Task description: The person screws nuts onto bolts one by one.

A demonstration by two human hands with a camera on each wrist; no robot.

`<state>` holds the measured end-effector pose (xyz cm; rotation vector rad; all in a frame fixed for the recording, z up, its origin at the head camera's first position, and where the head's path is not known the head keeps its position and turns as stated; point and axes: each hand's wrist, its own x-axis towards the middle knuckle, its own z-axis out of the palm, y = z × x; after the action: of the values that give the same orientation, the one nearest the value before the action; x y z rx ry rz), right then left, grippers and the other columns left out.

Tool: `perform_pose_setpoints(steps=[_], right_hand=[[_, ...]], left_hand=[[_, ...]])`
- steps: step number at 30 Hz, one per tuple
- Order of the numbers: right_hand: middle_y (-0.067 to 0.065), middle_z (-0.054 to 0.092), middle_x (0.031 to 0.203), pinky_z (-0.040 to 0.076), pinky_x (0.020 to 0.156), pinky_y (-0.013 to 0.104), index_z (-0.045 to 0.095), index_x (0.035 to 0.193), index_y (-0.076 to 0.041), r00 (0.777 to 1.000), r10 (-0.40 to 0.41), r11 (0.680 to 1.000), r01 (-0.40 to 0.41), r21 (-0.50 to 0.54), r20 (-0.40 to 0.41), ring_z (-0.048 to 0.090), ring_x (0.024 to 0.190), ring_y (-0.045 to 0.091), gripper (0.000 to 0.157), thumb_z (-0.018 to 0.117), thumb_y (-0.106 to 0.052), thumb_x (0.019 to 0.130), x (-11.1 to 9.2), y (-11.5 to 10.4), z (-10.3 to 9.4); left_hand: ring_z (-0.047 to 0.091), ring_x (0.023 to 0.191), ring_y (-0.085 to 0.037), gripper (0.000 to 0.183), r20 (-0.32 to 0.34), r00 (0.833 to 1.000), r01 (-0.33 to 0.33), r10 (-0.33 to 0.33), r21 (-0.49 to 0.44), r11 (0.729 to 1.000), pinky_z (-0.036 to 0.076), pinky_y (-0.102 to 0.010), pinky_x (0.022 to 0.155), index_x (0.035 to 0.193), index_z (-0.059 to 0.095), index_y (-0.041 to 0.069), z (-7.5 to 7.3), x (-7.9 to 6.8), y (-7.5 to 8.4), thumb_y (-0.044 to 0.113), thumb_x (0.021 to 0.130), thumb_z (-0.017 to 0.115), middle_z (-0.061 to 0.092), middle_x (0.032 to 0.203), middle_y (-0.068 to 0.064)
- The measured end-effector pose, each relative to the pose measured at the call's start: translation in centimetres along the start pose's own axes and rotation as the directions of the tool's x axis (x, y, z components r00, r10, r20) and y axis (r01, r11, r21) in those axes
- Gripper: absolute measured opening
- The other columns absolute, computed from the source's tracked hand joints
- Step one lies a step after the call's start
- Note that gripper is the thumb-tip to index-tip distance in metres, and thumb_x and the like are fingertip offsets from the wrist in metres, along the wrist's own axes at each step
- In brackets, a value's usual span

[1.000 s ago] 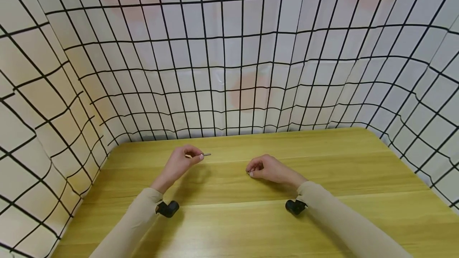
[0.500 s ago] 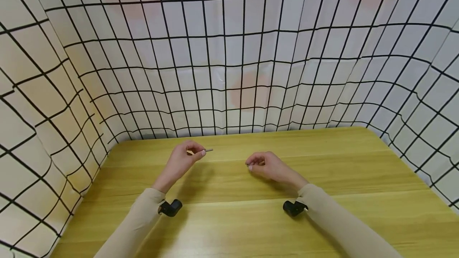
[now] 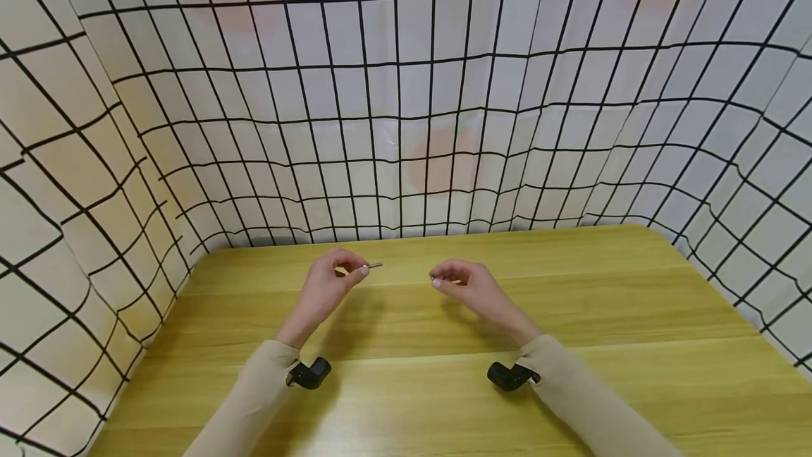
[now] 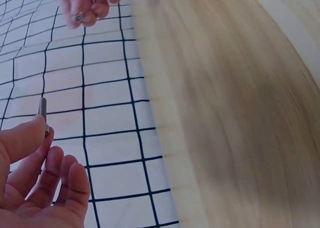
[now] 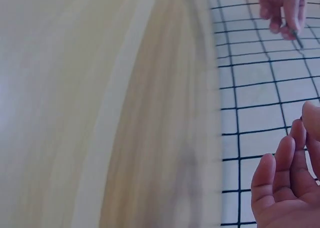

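My left hand point(image 3: 325, 289) pinches a small metal bolt point(image 3: 376, 265) between thumb and index finger. The bolt's bare shank point(image 4: 43, 107) points away from the fingertips, toward the right hand in the head view. My right hand point(image 3: 474, 293) pinches a tiny metal nut point(image 4: 77, 18) at its thumb and fingertips; the fingers mostly cover it in the head view. Both hands are raised above the wooden table point(image 3: 406, 386), with a gap between bolt and nut. In the right wrist view the nut is hidden behind the thumb point(image 5: 312, 120).
White sheeting with a black grid point(image 3: 406, 125) stands behind the table and along both sides. A small black camera point(image 3: 311, 373) sits at the left wrist, and another black camera point(image 3: 509, 376) at the right wrist.
My right hand has risen and shifted a little left with the nut. The left hand has moved slightly up and right with the bolt. The space between them has narrowed.
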<state>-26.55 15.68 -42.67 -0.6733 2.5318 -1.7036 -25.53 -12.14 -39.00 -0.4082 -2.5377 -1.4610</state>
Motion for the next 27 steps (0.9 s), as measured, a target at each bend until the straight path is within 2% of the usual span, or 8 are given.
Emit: perform_pose_setpoints(steps=[5,12,21,27], right_hand=[[0.018,0.063,0.108,0.048,0.08,0.035,0.066,0.104,-0.011,0.999,-0.002,0.996,0.007,0.093,-0.053,0.06,0.094,0.021,0.019,0.066,-0.023,0.089,0.0,-0.9,0.8],[0.009,0.064,0.105,0.048,0.081,0.034,0.066,0.106,-0.012,0.992,-0.005,0.991,0.022,0.131,-0.127,0.06,0.094,0.02,0.022,0.066,-0.025,0.088,0.1,-1.7,1.5],[0.016,0.062,0.108,0.049,0.08,0.031,0.064,0.108,-0.003,0.984,0.001,0.972,0.04,0.23,-0.177,0.059,0.096,0.023,0.024,0.066,-0.016,0.088,0.2,-3.0,2.3],[0.016,0.061,0.107,0.049,0.078,0.029,0.06,0.109,0.007,0.984,0.028,0.956,0.025,0.291,-0.177,0.057,0.097,0.027,0.025,0.064,-0.004,0.088,-0.5,-5.7,2.7]], left_hand=[[0.051,0.082,-0.015,0.004,-0.037,0.999,-0.031,0.032,0.007,0.999,0.044,-0.033,0.071,0.09,0.068,0.013,0.3,-0.1,0.5,0.015,0.087,0.068,0.056,0.087,0.002],[0.051,0.08,-0.013,0.004,-0.072,0.995,-0.066,0.067,0.015,0.998,0.042,-0.032,0.068,0.09,0.069,0.012,0.8,-0.3,1.2,0.014,0.086,0.068,0.055,0.087,0.003],[0.05,0.082,-0.011,0.004,-0.12,0.986,-0.115,0.112,-0.014,0.993,0.042,-0.031,0.067,0.088,0.069,0.01,1.5,-0.6,2.0,0.014,0.086,0.068,0.056,0.089,0.005],[0.051,0.083,-0.014,0.003,-0.153,0.98,-0.134,0.129,-0.023,0.991,0.042,-0.03,0.065,0.088,0.069,0.01,1.9,-1.2,2.2,0.013,0.086,0.069,0.057,0.089,0.005]])
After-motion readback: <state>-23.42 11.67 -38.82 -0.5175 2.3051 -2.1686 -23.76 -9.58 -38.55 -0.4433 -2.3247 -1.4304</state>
